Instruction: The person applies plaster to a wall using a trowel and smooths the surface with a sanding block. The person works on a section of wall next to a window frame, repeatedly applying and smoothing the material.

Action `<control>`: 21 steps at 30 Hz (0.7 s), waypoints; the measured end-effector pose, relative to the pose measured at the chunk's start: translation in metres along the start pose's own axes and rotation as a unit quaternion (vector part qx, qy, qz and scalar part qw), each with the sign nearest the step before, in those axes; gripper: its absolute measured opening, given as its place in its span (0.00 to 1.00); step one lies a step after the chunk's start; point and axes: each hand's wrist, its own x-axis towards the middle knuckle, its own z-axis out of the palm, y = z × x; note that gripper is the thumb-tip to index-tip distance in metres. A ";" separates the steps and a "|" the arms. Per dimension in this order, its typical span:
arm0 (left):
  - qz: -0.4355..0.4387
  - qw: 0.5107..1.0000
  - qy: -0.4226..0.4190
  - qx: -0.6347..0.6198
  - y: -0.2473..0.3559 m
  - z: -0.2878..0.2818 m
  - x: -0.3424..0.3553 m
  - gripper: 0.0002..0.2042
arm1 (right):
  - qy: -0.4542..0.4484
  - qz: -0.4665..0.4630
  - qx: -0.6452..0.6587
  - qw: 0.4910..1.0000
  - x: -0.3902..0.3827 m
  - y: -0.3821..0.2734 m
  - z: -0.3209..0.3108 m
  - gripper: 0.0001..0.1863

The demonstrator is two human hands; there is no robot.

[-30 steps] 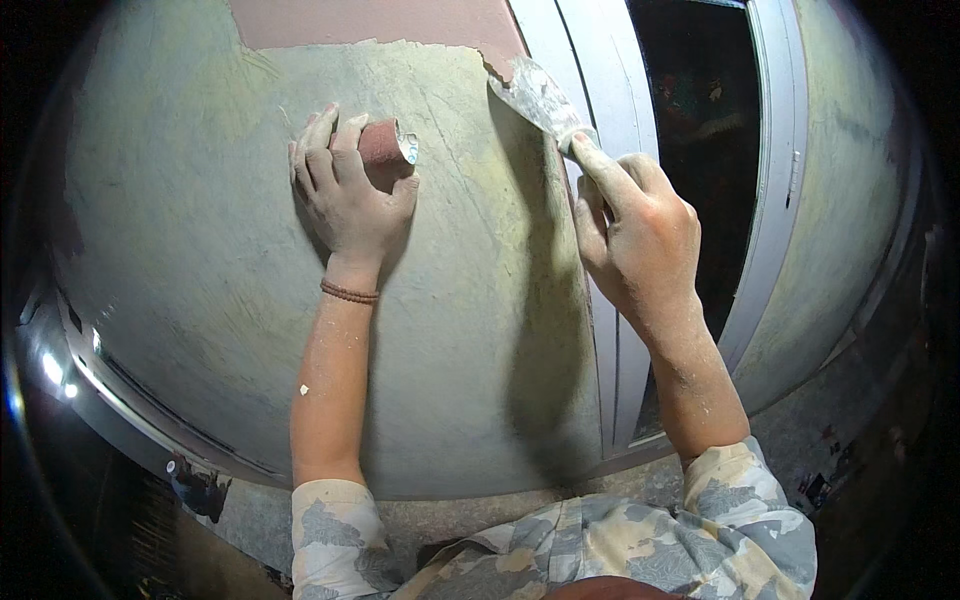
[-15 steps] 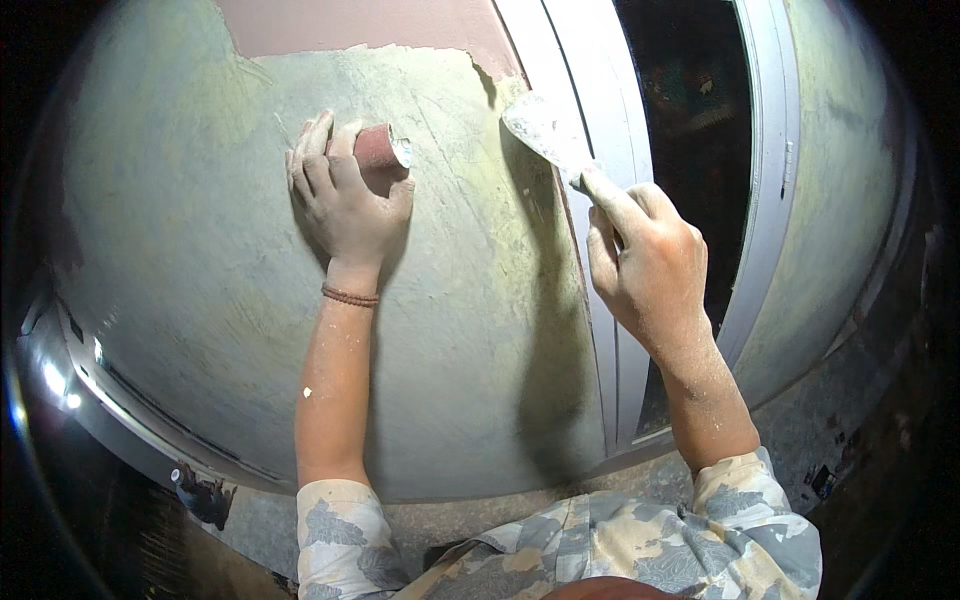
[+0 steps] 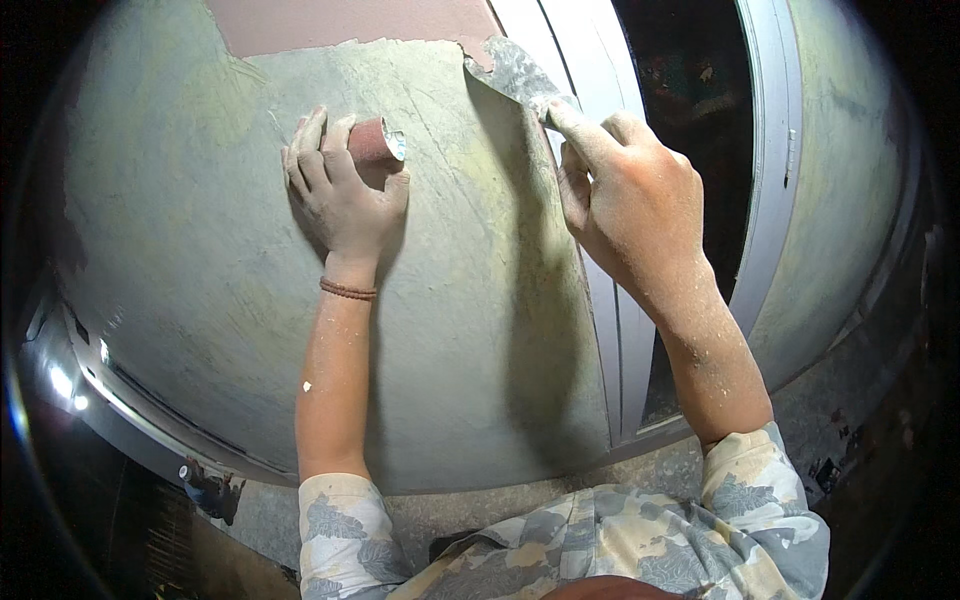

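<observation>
My left hand (image 3: pixel 345 195) rests against the grey-green wall (image 3: pixel 450 330), its fingers curled round a folded piece of reddish-brown sandpaper (image 3: pixel 369 141). The dusty thumb lies below the sandpaper's open end, which shows a pale backing. Up and to the right, my right hand (image 3: pixel 635 200) grips a putty knife (image 3: pixel 515 75) by its handle, mostly hidden in the fingers. The knife's wide, smeared blade points up-left and touches the wall at the ragged lower edge of a pink paint layer (image 3: pixel 350 22), beside the white door frame.
The white frame (image 3: pixel 590 50) runs down along the wall's right side, with a dark opening (image 3: pixel 690 90) beyond it. More grey-green wall (image 3: pixel 850 150) curves away at the far right. Below lies a grey floor (image 3: pixel 640 465); a small dark object (image 3: pixel 208 492) stands at lower left.
My right hand has moved up and left, carrying the putty knife blade from beside the frame to the pink paint's edge. My left hand stays nearly in place with the sandpaper.
</observation>
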 end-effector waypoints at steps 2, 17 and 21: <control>0.004 1.000 0.004 0.001 0.000 0.000 -0.001 0.38 | 0.014 -0.028 -0.019 0.999 0.001 -0.001 -0.001 0.17; 0.007 1.000 0.013 -0.001 0.000 -0.002 0.001 0.34 | -0.059 0.010 0.007 0.998 0.006 0.003 -0.010 0.17; 0.017 1.000 0.011 -0.018 0.001 -0.005 -0.002 0.38 | -0.007 -0.018 0.008 1.000 0.011 0.002 -0.008 0.18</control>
